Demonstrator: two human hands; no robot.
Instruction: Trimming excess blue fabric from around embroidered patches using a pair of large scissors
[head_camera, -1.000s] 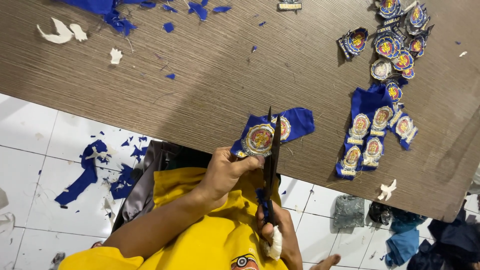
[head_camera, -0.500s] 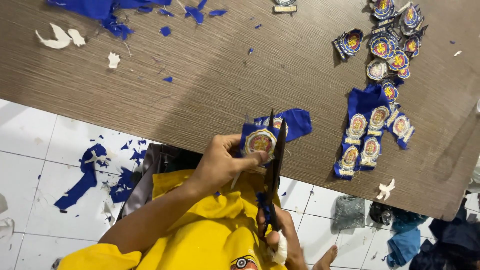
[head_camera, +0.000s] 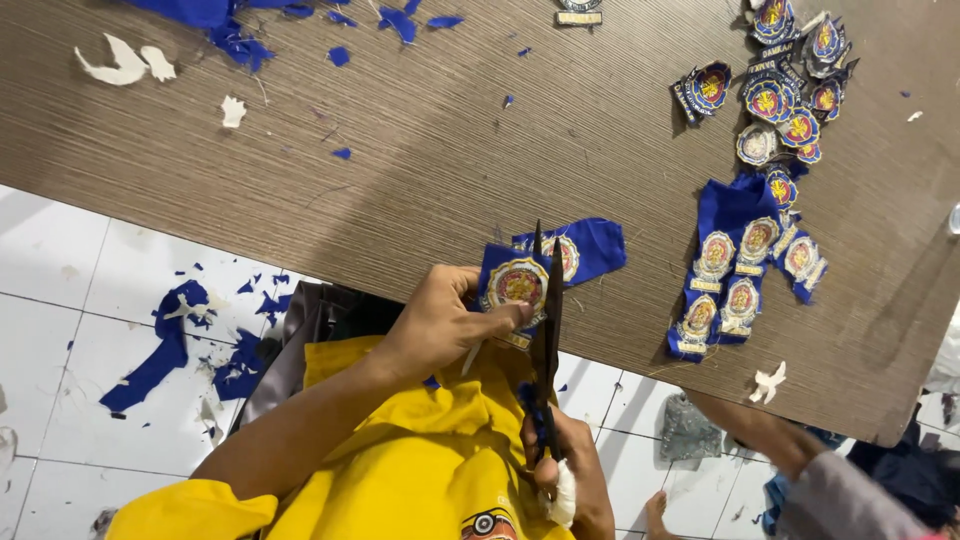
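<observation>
Left hand (head_camera: 440, 325) pinching blue embroidered patch (head_camera: 515, 285), right hand (head_camera: 565, 470) gripping scissors (head_camera: 547, 330) (blades upright), on brown table (head_camera: 400, 170)

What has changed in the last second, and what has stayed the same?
The left hand turned the blue patch slightly and slid its fingers further over it. The right hand keeps the scissors at the patch edge. Piles on the table stayed.

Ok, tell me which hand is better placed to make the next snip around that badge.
Right hand: it already grips the handles of the scissors, whose blades lie against the badge patch. The left hand pinches the patch at the edge of the table.
</observation>
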